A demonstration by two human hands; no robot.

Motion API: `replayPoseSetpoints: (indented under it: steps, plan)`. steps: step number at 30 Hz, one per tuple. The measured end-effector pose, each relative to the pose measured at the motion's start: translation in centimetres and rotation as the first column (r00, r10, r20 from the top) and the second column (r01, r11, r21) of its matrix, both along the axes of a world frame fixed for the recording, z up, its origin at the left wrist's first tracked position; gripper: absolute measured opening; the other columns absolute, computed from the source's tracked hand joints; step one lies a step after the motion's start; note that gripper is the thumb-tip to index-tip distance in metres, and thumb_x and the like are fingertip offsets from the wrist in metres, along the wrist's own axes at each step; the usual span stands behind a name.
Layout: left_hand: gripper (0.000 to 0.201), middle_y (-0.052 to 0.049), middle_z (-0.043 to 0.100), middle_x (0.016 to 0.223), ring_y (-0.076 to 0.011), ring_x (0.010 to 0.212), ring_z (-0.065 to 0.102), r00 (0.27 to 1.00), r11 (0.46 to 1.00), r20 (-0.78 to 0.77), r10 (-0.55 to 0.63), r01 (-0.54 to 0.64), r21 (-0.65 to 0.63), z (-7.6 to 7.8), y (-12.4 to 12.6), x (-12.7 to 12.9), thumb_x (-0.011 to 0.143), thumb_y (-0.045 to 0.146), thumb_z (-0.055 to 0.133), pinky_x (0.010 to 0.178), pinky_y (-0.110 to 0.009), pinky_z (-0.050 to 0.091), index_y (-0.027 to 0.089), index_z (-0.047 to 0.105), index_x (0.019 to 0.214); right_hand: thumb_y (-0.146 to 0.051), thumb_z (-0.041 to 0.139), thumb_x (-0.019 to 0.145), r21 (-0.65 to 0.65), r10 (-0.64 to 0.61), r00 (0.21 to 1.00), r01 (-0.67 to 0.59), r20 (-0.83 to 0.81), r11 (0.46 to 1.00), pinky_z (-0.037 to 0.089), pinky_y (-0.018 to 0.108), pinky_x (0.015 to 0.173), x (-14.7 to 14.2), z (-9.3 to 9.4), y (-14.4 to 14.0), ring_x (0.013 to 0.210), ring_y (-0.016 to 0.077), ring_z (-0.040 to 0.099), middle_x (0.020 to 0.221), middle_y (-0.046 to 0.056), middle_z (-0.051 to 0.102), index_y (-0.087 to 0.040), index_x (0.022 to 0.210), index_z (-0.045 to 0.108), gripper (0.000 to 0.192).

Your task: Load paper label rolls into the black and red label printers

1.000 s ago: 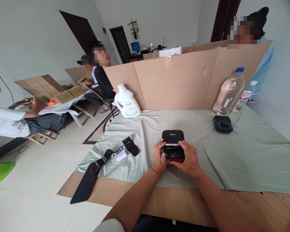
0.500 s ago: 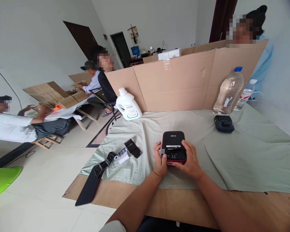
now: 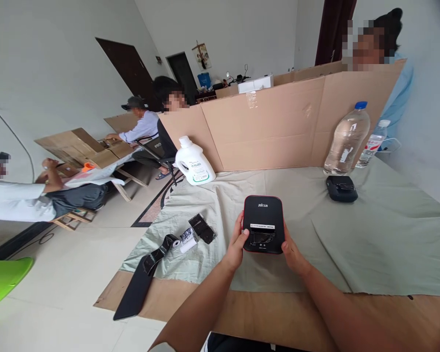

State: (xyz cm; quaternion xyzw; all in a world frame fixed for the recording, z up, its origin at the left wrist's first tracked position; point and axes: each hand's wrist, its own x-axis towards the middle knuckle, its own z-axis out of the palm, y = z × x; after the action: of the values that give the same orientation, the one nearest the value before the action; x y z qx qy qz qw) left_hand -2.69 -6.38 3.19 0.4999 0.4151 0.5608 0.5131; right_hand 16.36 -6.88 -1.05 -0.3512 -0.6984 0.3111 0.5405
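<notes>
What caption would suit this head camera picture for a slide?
Both hands, left hand and right hand, hold a small black-and-red printer over a green cloth, cardboard screen behind.

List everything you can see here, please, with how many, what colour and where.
Small printer: one, black with red trim, held over the cloth.
Second device: one, black, far right.
Cloth: one, pale green, over the table.
Jug: one, white, by the cardboard screen.
Water bottles: two, clear, far right.
Paper roll: one, white, left, beside a black strap.
Other people: four, around the room.
Left hand: grips the printer's left edge.
Right hand: grips its right edge.
</notes>
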Motion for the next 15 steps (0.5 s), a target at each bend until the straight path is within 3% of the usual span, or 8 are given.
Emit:
replayPoseSetpoints:
  steps: [3, 6, 8, 11, 15]
  plan:
    - [0.057, -0.007, 0.063, 0.132, -0.0285, 0.124, 0.057, 0.983, 0.996, 0.181, 0.025, -0.009, -0.089, 0.7, 2.3, -1.6, 0.077, 0.045, 0.062, 0.104, -0.042, 0.045, 0.021, 0.058, 0.128, -0.068, 0.024, 0.092, -0.059, 0.1, 0.994, -0.102, -0.049, 0.993, 0.044, 0.046, 0.109, -0.2, -0.2, -0.2, 0.143, 0.0282, 0.035, 0.161, 0.014, 0.02, -0.025, 0.156, 0.002, 0.08]
    - [0.034, -0.006, 0.075, 0.093, -0.0261, 0.092, 0.069, 0.951, 0.964, 0.269, 0.152, -0.083, -0.251, 1.3, 6.5, -4.4, 0.073, 0.037, 0.064, 0.086, -0.04, 0.053, 0.017, 0.068, 0.099, -0.062, 0.037, 0.093, -0.14, 0.054, 0.998, -0.048, 0.04, 0.989, 0.046, 0.051, 0.106, -0.1, -1.7, 0.0, 0.143, 0.0291, 0.035, 0.162, 0.012, 0.017, -0.032, 0.155, 0.007, 0.075]
    - [0.022, -0.004, 0.073, 0.078, -0.0227, 0.077, 0.069, 0.915, 0.939, 0.308, 0.259, -0.163, -0.303, 2.1, 9.9, -6.8, 0.072, 0.031, 0.065, 0.078, -0.037, 0.054, 0.015, 0.067, 0.087, -0.054, 0.043, 0.095, -0.176, 0.016, 0.993, 0.005, 0.121, 0.984, 0.05, 0.051, 0.101, 0.0, -2.8, 0.3, 0.139, 0.0277, 0.042, 0.16, 0.013, 0.026, -0.034, 0.154, 0.012, 0.07]
    - [0.015, -0.004, 0.071, 0.072, -0.0193, 0.066, 0.067, 0.85, 0.889, 0.337, 0.405, -0.279, -0.363, 3.3, 15.1, -10.6, 0.075, 0.023, 0.064, 0.071, -0.033, 0.054, 0.013, 0.065, 0.085, -0.046, 0.049, 0.095, -0.155, -0.042, 0.973, 0.078, 0.225, 0.985, 0.056, 0.047, 0.094, 0.0, -4.0, 0.7, 0.129, 0.0255, 0.054, 0.15, 0.013, 0.044, -0.035, 0.152, 0.025, 0.063]
    - [0.019, -0.003, 0.069, 0.07, -0.0185, 0.063, 0.064, 0.814, 0.808, 0.208, 0.543, -0.438, -0.394, 4.2, 20.1, -14.8, 0.082, 0.025, 0.06, 0.068, -0.033, 0.053, 0.012, 0.065, 0.093, -0.044, 0.056, 0.092, -0.03, -0.114, 0.93, 0.132, 0.35, 0.991, 0.057, 0.046, 0.091, -0.2, -3.9, 0.8, 0.121, 0.0268, 0.061, 0.135, 0.012, 0.059, -0.033, 0.146, 0.038, 0.058]
